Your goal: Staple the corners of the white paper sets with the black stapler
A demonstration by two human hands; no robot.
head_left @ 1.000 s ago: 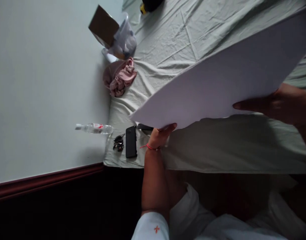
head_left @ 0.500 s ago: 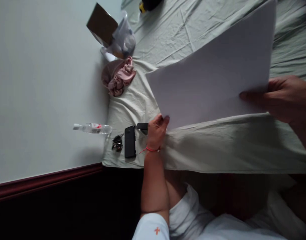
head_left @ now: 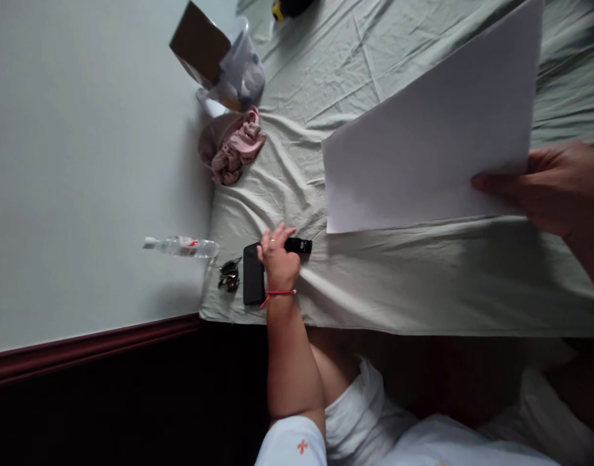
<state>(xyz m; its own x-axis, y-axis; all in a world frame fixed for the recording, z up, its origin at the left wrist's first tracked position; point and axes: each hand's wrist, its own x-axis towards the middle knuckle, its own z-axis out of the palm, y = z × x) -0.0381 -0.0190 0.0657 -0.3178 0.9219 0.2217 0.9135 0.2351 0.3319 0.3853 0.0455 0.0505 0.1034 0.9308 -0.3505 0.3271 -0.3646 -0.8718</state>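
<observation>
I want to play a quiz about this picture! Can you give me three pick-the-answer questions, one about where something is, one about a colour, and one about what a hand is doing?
1. Where does the water bottle lie?
A. on the white paper
B. beside the keys, past the edge of the sheet
C. in the right hand

2. What colour is the band on the left wrist?
A. red
B. blue
C. yellow

3. What is the right hand doing?
A. resting flat and empty on the bed sheet
B. gripping the phone
C. holding the edge of the big white paper

Answers:
1 B: the bottle lies next to the keys, off the sheet's edge.
2 A: a thin red band circles the wrist.
3 C: its fingers rest on the paper's edge, while the left hand grips a small black object.
</observation>
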